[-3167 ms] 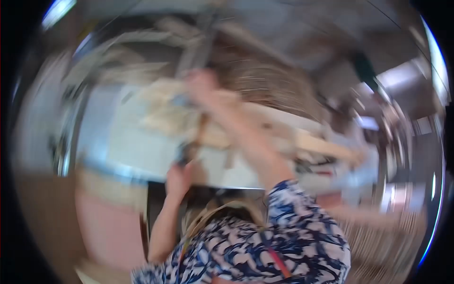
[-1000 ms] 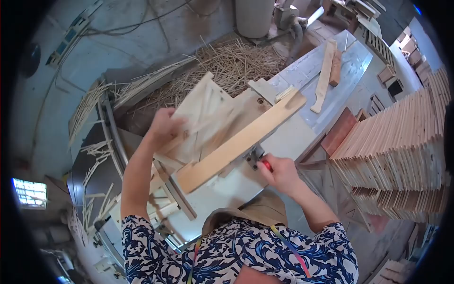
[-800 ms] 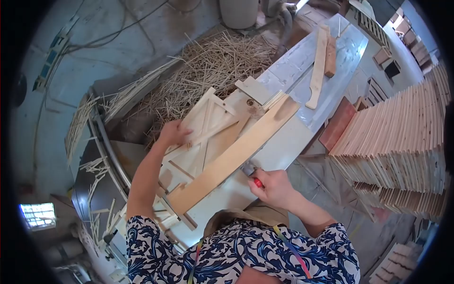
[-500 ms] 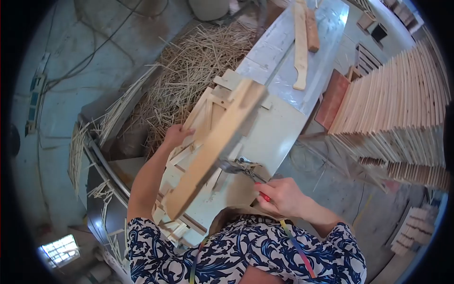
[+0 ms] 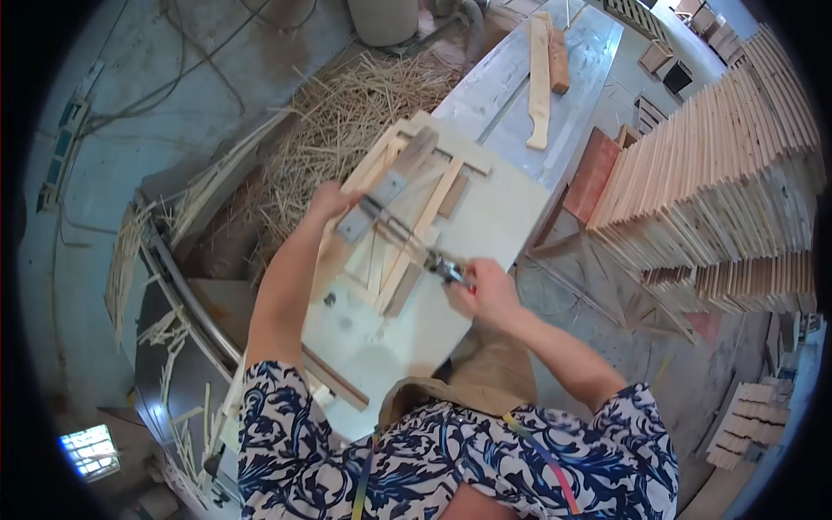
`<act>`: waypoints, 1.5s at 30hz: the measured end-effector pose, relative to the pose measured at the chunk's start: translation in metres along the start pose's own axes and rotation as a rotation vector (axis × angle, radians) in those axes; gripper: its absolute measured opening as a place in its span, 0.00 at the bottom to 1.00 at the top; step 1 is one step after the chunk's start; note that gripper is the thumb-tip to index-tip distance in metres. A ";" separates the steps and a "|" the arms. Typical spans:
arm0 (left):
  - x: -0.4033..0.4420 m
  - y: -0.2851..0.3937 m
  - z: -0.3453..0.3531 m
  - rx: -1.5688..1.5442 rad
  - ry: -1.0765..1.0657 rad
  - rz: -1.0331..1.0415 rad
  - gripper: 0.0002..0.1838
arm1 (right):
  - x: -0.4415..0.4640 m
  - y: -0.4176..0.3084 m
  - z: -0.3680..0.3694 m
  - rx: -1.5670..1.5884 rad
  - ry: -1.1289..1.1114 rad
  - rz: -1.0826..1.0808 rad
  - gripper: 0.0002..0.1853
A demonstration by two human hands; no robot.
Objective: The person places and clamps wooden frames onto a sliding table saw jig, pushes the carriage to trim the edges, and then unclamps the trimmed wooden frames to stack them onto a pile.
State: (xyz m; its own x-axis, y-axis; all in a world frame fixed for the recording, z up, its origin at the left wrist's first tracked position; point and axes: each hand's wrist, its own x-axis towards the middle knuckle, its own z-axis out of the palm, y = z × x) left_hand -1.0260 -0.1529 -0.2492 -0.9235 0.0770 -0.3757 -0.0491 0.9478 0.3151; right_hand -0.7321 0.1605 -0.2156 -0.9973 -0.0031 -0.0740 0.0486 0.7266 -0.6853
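Note:
A wooden jig [image 5: 379, 270] made of crossed strips sits tilted over a pale board [image 5: 511, 221]. Along its left side runs a wooden beam [image 5: 414, 152] with grey metal plates [image 5: 351, 227] on it. My left hand [image 5: 331, 201] is closed at the beam's left edge; its fingertips are partly hidden. A metal toggle clamp [image 5: 444, 267] reaches from the beam towards my right hand [image 5: 487, 293]. That hand is wrapped round the clamp's red handle, of which only a little shows. A loose wooden strip [image 5: 334, 379] lies on the board's near end.
Thin offcuts [image 5: 347, 113] are heaped at the far left beside a curved metal rail [image 5: 186, 277]. On the metal table [image 5: 494, 95] lie a shaped wooden piece [image 5: 539, 82] and a brown block [image 5: 559, 65]. Stacked wooden slats [image 5: 702, 165] stand at the right.
The large beam has swung away from me, from across the jig to its far left. My right hand and the clamp have moved up and away from my body. The left hand has risen too.

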 end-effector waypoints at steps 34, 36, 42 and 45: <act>-0.458 -0.058 0.286 -0.833 1.666 -1.909 0.39 | 0.277 0.122 -0.045 -0.832 0.087 -0.001 0.54; -0.460 -0.051 0.270 -0.876 1.689 -1.927 0.38 | 0.257 0.125 -0.052 -0.909 -0.007 -0.080 0.50; -0.476 -0.044 0.248 -1.053 1.997 -1.727 0.30 | 0.339 0.205 -0.046 -1.286 0.176 -1.052 0.45; -0.474 -0.043 0.252 -0.819 1.842 -1.803 0.28 | 0.315 0.186 -0.007 -1.158 0.098 -1.078 0.41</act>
State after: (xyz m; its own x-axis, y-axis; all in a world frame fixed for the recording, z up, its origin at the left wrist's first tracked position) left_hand -0.4904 -0.1521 -0.3045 0.7453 -0.6664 -0.0222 -0.2746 -0.3371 0.9006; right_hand -1.0371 0.2998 -0.3611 -0.5363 -0.8327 0.1379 -0.6762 0.5217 0.5203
